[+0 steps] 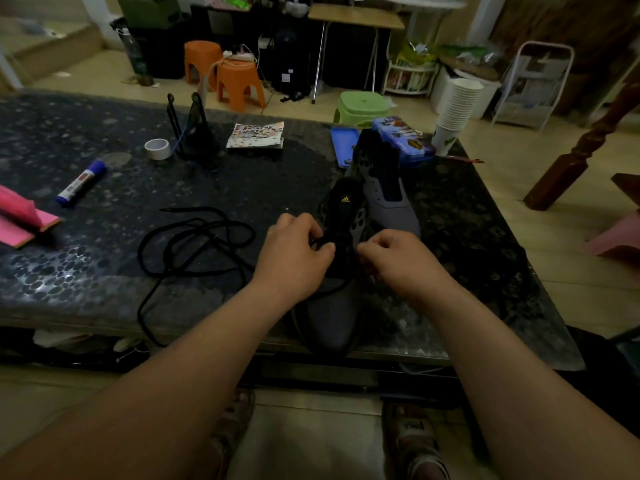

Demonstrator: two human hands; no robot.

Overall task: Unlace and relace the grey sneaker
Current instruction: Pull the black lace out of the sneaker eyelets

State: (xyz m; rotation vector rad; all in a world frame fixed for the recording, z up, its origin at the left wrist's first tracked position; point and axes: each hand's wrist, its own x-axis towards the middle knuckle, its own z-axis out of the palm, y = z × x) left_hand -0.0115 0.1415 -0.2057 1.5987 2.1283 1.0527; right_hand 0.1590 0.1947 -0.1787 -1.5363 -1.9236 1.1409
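The person is leaning over the worktop [104, 271] with both forearms stretched out, working at the grey sneaker [332, 317]. It is sitting right under the two hands, toe pointing back at the front edge, its black tongue standing up just beyond the knuckles.

The left hand [294, 254] is curling in over the sneaker's left side, thumb and fingers pinching a black lace [320, 242] at the eyelets. The right hand [401, 261] is pressing against the opposite side with its fingers tucked under. From here I cannot tell whether they are gripping anything.

A loose coil [194, 244] of black lace is lying just left of the left hand, one strand trailing over the front edge. I cannot tell whether it is the same lace. A second sneaker [388, 202] is standing just beyond the right hand, close against the first.

Farther out to the left, a blue-capped marker [81, 183] and a roll of tape [157, 148] are lying well apart from the hands. A blue case [403, 140] and a stack of paper cups [457, 105] are sitting at the far right corner.
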